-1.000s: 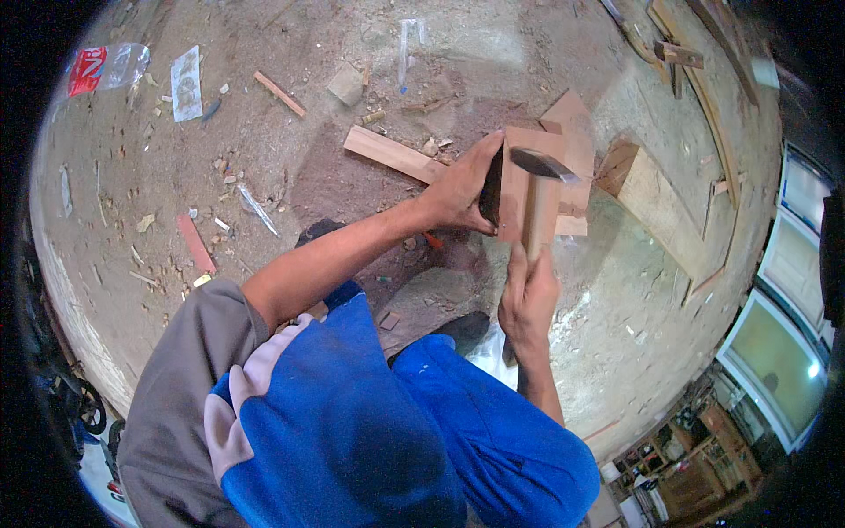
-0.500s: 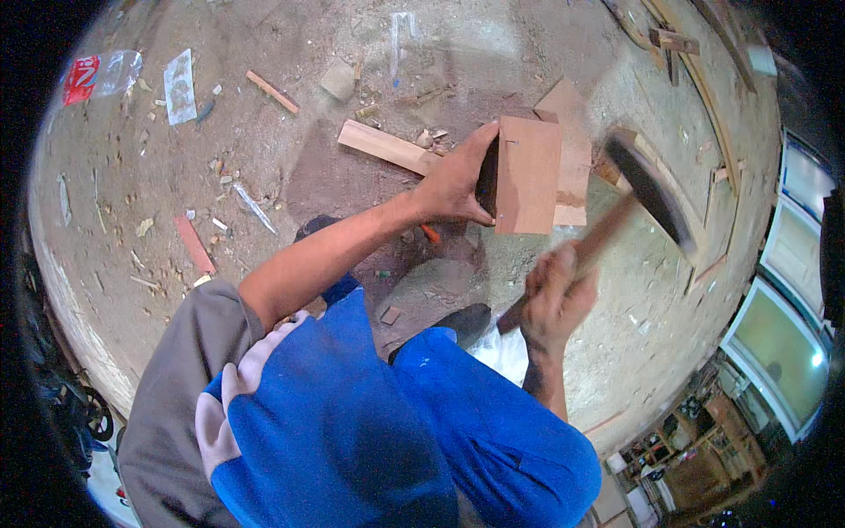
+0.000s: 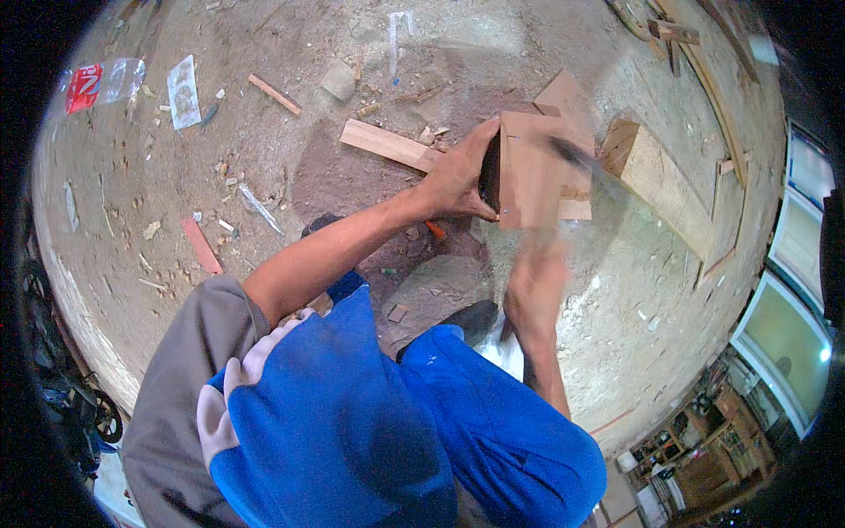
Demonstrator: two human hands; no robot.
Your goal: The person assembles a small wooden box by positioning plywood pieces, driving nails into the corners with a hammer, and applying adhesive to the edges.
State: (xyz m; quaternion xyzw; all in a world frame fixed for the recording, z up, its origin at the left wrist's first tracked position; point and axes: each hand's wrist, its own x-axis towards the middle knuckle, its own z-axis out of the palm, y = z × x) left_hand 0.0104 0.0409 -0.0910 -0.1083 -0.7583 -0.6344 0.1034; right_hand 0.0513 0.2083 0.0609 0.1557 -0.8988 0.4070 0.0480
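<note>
My left hand (image 3: 462, 172) is wrapped round the near-left side of a small wooden box (image 3: 528, 176), its thumb and fingers spread along the edges beside a dark opening. A thin nail seems to show near the box's upper left corner. My right hand (image 3: 535, 280) is closed round the handle of a hammer, and motion smears both. The blurred dark hammer head (image 3: 572, 151) is over the box's right side; whether it touches the wood I cannot tell. Under my left hand's wrist area extends a pale wooden strip (image 3: 387, 145) on the ground.
A long wooden block (image 3: 660, 185) lies right of the box, and a flat wood piece (image 3: 562, 92) sticks out behind it. Wood scraps, a reddish strip (image 3: 202, 245) and a clear plastic wrapper (image 3: 119, 79) litter the ground. Framed panes (image 3: 783, 348) stand at the far right.
The hammer has swung left from beside the box to over its right side. My right hand has moved slightly left with it. My left hand keeps its grip on the box.
</note>
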